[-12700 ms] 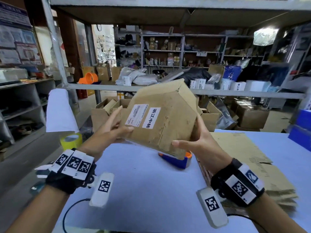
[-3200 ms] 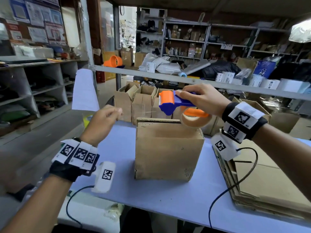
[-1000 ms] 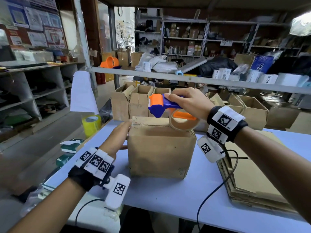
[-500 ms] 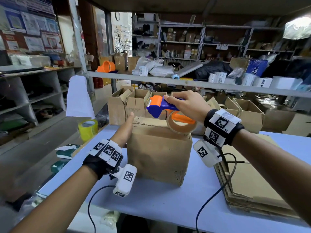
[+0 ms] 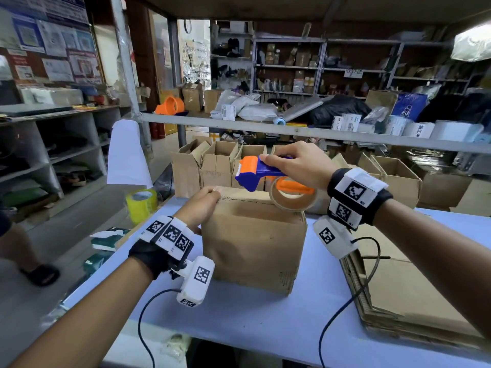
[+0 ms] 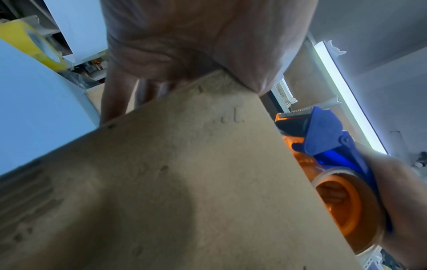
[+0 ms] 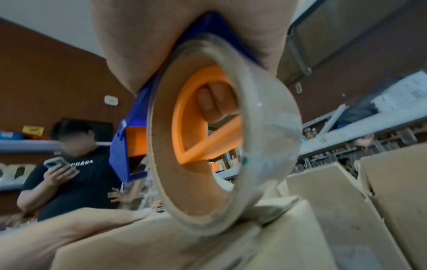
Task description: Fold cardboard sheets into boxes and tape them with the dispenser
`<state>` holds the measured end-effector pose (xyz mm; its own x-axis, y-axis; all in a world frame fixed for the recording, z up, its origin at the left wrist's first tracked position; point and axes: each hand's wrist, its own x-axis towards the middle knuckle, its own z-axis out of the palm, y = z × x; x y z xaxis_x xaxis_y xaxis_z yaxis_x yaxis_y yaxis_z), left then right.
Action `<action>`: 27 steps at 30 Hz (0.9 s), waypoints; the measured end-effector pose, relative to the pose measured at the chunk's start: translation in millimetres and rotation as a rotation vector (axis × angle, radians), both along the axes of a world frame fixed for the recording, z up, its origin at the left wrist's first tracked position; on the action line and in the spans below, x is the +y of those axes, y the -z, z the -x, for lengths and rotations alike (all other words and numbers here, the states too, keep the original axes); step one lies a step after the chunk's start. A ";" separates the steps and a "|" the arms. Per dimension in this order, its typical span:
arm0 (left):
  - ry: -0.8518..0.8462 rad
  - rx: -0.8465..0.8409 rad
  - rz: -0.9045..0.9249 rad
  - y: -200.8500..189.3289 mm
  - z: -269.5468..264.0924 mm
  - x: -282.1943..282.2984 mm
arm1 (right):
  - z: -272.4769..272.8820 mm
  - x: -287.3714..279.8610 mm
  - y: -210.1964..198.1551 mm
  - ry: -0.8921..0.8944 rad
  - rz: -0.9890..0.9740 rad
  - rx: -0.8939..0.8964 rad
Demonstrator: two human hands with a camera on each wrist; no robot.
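The folded box [image 5: 255, 243] stands upright on the pale blue table [image 5: 265, 314], its top flaps closed and apparently not yet sealed. The left hand [image 5: 200, 208] lies against its upper left edge, fingers straight and pressing flat on the cardboard, thumb down the near side. Over the top, the right hand [image 5: 297, 163] has its grip curled tight round the handle of the blue and orange tape dispenser [image 5: 265, 173]; the clear roll [image 7: 221, 131] sits just above or touching the near top edge, I cannot tell which. To tape this well, I would say the nose should come down on the seam at one end, the tape tail stuck a little way down the side, then drawn straight along the seam while the left hand keeps the flaps level. A tilted dispenser could wrinkle the tape. A stack of flat sheets [image 5: 414, 296] lies to the right, open boxes [image 5: 215, 166] stand behind, and a yellow roll [image 5: 140, 204] stands to the left.
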<state>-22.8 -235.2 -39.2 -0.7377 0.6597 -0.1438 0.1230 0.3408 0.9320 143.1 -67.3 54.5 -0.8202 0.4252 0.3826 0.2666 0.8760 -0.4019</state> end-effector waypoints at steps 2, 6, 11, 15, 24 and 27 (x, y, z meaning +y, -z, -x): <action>-0.003 0.031 -0.006 2.0 0.9 -0.2 | -0.1 1.2 -4.1 0.000 -0.038 -0.041; 0.006 0.067 -0.004 2.9 1.2 -0.8 | -2.3 3.7 -6.7 0.006 -0.068 -0.078; 0.049 0.029 0.008 1.9 -3.2 0.8 | -7.4 7.7 -6.9 0.016 -0.119 -0.085; 0.050 0.050 0.010 1.1 -6.4 2.2 | -10.9 6.7 -3.0 0.033 -0.148 -0.087; 0.103 0.136 0.017 0.9 -11.7 8.1 | -24.5 4.4 -9.1 -0.012 -0.224 -0.143; 0.100 0.160 0.007 1.3 -11.6 12.2 | -36.8 10.6 -12.6 0.006 -0.263 -0.190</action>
<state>-11.2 -223.0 -40.5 -0.6823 0.7303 -0.0347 0.3030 0.3256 0.8957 179.9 -56.8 67.2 -0.8853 0.3373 0.3201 0.3210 0.9413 -0.1040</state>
